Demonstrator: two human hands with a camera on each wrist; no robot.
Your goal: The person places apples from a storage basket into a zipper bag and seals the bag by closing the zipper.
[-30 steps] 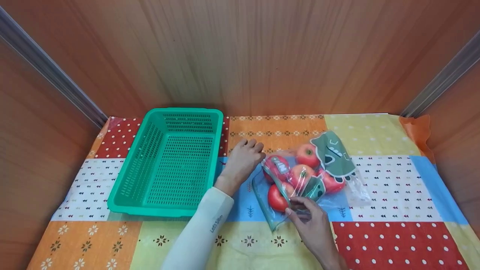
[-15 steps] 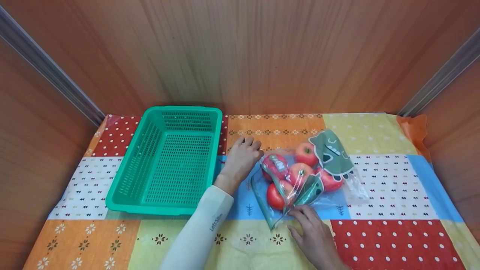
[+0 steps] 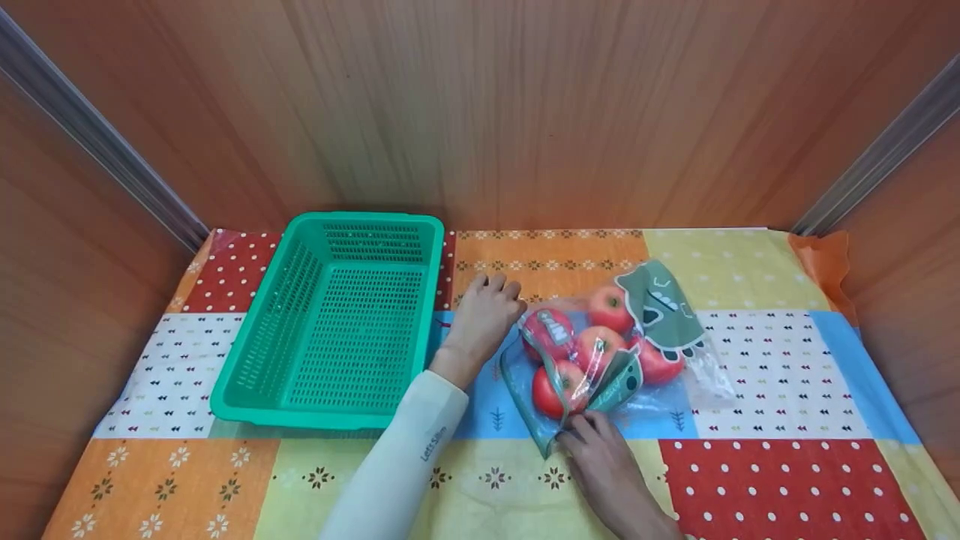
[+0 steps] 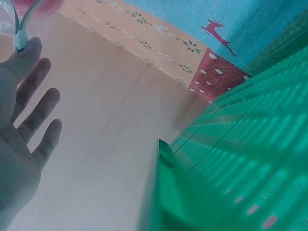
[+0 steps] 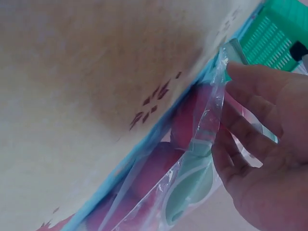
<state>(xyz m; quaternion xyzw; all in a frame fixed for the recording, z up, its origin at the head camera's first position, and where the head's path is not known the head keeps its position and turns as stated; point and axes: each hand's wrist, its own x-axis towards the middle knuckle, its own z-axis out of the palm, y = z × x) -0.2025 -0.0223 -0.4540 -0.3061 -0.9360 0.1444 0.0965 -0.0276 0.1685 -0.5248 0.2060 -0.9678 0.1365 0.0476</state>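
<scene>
A clear plastic zipper bag (image 3: 664,311) with green cartoon prints lies on the cloth, several red apples (image 3: 598,349) inside it. Its two green-edged lips spread apart on the left side, meeting at a pale slider (image 4: 20,39). My left hand (image 3: 480,322) pinches the bag at that slider between thumb and index finger, the other fingers loosely bent. At the near end of the mouth, my right hand (image 3: 607,472) pinches the bag's lip. In the right wrist view, its thumb and fingers meet the clear film beside the apples.
A green perforated basket (image 3: 435,300) with nothing in it stands left of the bag, close beside my left forearm. The table wears a patchwork cloth (image 3: 780,480). Wooden panels (image 3: 480,120) enclose the back and sides; an orange flap (image 3: 825,262) lies at the right back corner.
My right hand let go of the bag's upper lip, drew back toward me, then moved left and took the near edge. The left hand has stayed at the slider.
</scene>
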